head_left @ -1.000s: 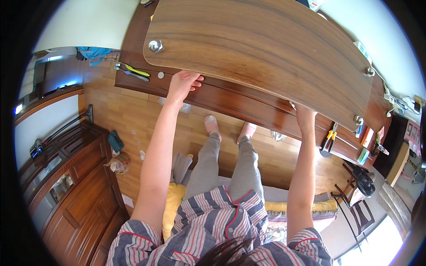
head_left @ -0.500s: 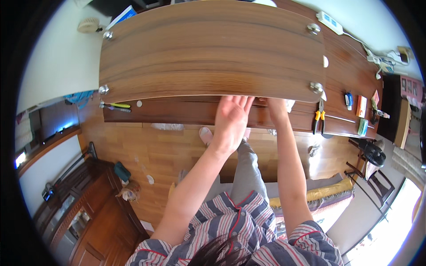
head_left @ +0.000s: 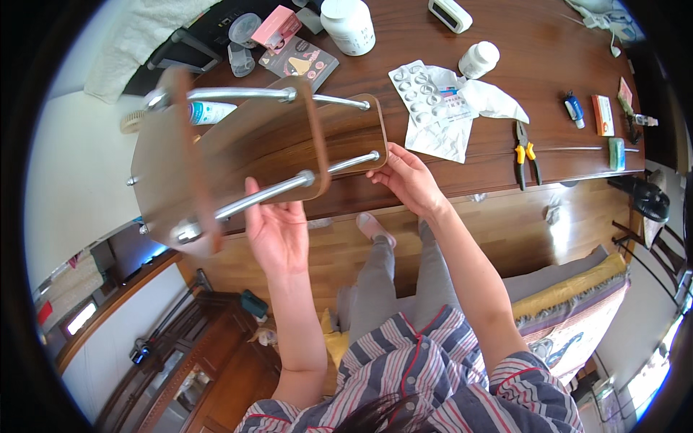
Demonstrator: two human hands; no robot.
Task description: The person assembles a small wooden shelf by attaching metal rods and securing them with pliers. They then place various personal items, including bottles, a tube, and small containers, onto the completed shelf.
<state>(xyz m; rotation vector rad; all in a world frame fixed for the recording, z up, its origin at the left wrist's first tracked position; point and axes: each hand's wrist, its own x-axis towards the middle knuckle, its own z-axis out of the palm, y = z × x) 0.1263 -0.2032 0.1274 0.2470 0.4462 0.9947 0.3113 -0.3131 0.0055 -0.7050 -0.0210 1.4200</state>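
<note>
A tiered shelf rack (head_left: 249,137) of brown wood-look boards joined by shiny metal posts is tipped on its side, its tiers facing right. My left hand (head_left: 278,234) supports it from the near side, palm up, the fingers partly hidden behind the middle board and the thumb beside the lower post. At the rack's right end, the fingers of my right hand (head_left: 408,180) pinch the near corner of the end board. The rack's left end is blurred by motion. Close to the right hand lies a silver blister pack (head_left: 419,92) on crumpled white paper (head_left: 439,137).
On the brown desk (head_left: 520,65) are yellow-and-black pliers (head_left: 525,157), a large white jar (head_left: 348,27), a small white bottle (head_left: 479,60), a pink box (head_left: 278,27) and a blue-capped bottle (head_left: 574,110). A white cabinet top (head_left: 76,162) adjoins on the left.
The rack has tipped from its broad board facing up to its side, its tiers now showing. My left hand has moved left, my right hand slightly left. More of the desk shows behind.
</note>
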